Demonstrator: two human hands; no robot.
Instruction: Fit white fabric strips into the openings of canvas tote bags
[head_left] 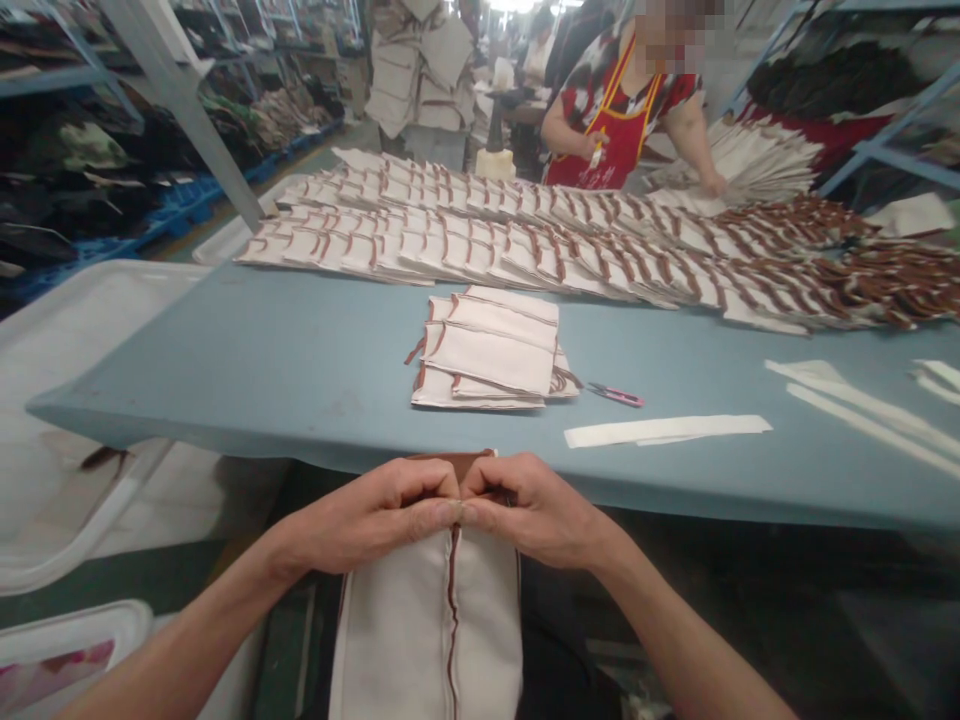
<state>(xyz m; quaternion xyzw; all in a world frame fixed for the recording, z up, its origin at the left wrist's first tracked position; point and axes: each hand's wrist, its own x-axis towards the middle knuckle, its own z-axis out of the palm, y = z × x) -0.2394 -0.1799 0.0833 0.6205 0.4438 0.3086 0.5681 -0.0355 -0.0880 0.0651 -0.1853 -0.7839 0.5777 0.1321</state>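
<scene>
My left hand (382, 512) and my right hand (529, 508) meet thumb to thumb just below the table's near edge. Both pinch the top edge of a cream cloth piece with brown trim (431, 625) that hangs down over my lap; a brown seam runs down its middle. On the blue table (300, 370) right ahead lies a small stack of the same trimmed cloth pieces (491, 350). Small pink-handled snips (616, 394) lie to the right of that stack.
Long overlapping rows of trimmed cloth pieces (600, 250) cover the far half of the table. A person in a red apron (622, 110) works at the far side. White strips (667, 430) lie at right. White bins (67, 400) stand at left, shelving beyond.
</scene>
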